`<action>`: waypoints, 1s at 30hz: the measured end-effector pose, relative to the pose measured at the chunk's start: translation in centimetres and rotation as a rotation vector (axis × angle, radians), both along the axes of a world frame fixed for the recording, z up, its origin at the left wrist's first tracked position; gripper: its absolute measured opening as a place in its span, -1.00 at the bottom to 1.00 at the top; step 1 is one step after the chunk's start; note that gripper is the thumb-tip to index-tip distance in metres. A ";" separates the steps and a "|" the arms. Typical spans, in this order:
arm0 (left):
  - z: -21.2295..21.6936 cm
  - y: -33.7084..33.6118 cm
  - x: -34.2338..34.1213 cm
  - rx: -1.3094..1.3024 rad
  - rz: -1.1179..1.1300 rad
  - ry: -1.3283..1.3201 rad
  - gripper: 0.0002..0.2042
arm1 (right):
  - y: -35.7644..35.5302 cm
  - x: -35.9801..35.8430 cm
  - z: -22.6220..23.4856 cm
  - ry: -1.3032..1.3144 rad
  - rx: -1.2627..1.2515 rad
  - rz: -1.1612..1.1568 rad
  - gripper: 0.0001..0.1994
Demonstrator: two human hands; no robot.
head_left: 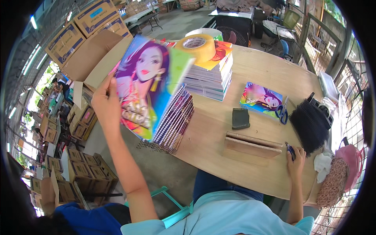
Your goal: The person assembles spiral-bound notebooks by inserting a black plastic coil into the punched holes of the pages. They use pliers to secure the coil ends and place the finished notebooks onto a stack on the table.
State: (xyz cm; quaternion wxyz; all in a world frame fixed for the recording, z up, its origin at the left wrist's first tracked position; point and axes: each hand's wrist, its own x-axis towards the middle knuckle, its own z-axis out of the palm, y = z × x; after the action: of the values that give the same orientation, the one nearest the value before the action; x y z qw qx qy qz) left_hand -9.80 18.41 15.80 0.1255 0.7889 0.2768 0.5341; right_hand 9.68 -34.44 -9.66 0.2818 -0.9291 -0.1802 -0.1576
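My left hand (106,102) grips the left edge of a notebook (145,88) with a colourful illustrated cover. The cover is slightly blurred and tilted over a tall stack of spiral notebooks (176,121) at the table's left edge. At the right, my right hand (297,158) is closed around a small dark-handled hand tool (290,151), its kind unclear, resting near the tabletop. Beside it stands a slotted wooden block (252,145). Farther off are a dark block (240,118), a single illustrated notebook (259,98), blue-handled scissors (282,113) and a bundle of black spiral coils (309,127).
A roll of tape (196,47) lies on a stack of unbound books (209,80) at the back. Open cardboard box (102,64) flaps rise at the left. A knitted bag (333,183) sits at the right table edge, and a teal stool (172,205) stands below.
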 end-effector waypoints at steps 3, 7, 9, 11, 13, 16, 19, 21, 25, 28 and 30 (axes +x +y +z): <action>-2.2 5.1 -2.2 -0.135 0.186 0.338 -0.73 | 0.8 -0.3 0.2 0.028 0.041 0.016 -0.70; -5.7 7.3 -1.8 -0.061 0.175 0.708 -0.69 | 1.0 -0.5 0.9 0.016 -0.029 0.019 -0.66; -6.2 7.0 -1.6 0.006 0.125 0.683 -0.64 | 1.3 -0.4 1.1 -0.027 -0.076 0.017 -0.64; -4.5 1.7 -0.9 0.365 0.162 0.298 -0.55 | 1.5 0.3 2.3 -0.089 -0.017 0.006 -0.62; -3.8 -6.2 2.0 0.132 -0.402 0.253 -0.53 | 2.5 2.3 4.0 -0.132 0.042 0.025 -0.59; -4.9 -16.6 8.4 -0.421 -1.006 0.436 -0.58 | 6.1 7.3 5.1 -0.181 0.041 0.201 -0.55; -18.2 -13.2 23.9 -0.302 -0.808 0.507 -0.49 | 12.2 11.5 4.9 -0.161 -0.185 0.254 -0.50; -22.5 -13.0 30.6 -0.445 -0.662 0.780 -0.38 | 14.2 13.5 2.6 -0.080 -0.328 0.181 -0.41; -24.5 -14.1 34.7 -0.145 -0.421 1.025 -0.41 | 15.4 13.8 1.2 0.024 -0.351 0.055 -0.28; -24.3 -12.9 34.7 -0.084 -0.439 0.563 -0.51 | 15.4 13.8 1.7 -0.050 -0.260 0.015 -0.21; -20.5 -14.7 33.2 -0.154 -0.609 0.414 -0.68 | 14.0 14.4 1.7 -0.134 -0.145 -0.046 -0.14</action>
State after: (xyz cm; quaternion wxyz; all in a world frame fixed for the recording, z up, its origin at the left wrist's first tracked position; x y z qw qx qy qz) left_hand 23.43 3.66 -4.75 0.2790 0.9146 0.0883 0.2789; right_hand 24.09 -20.46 -8.01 0.1975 -0.9384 -0.1882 -0.2122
